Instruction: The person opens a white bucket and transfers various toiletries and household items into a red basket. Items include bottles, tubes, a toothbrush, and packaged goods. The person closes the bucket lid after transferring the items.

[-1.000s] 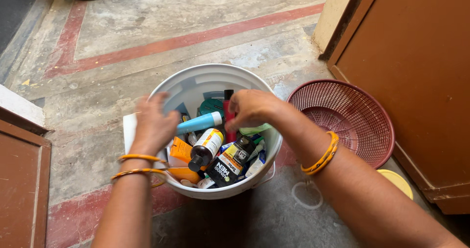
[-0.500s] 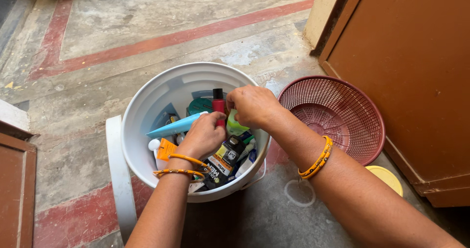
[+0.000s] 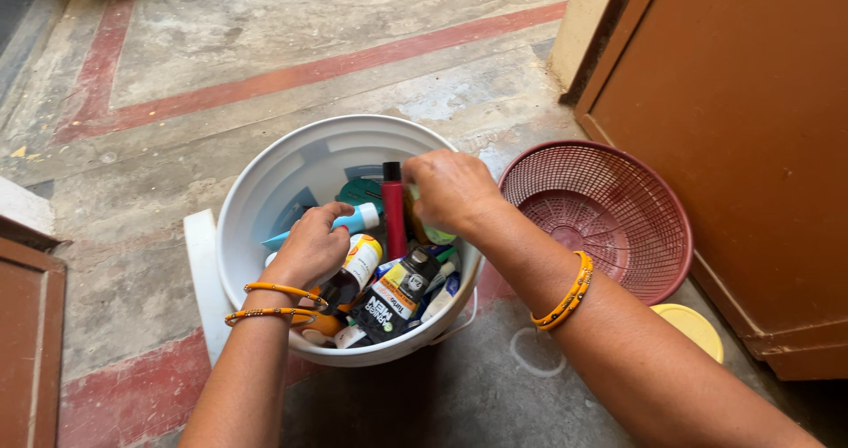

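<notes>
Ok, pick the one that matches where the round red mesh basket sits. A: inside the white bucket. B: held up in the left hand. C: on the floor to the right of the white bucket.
C: the round red mesh basket rests on the floor right of the white plastic bucket, near the brown door, untouched by either hand.
</notes>
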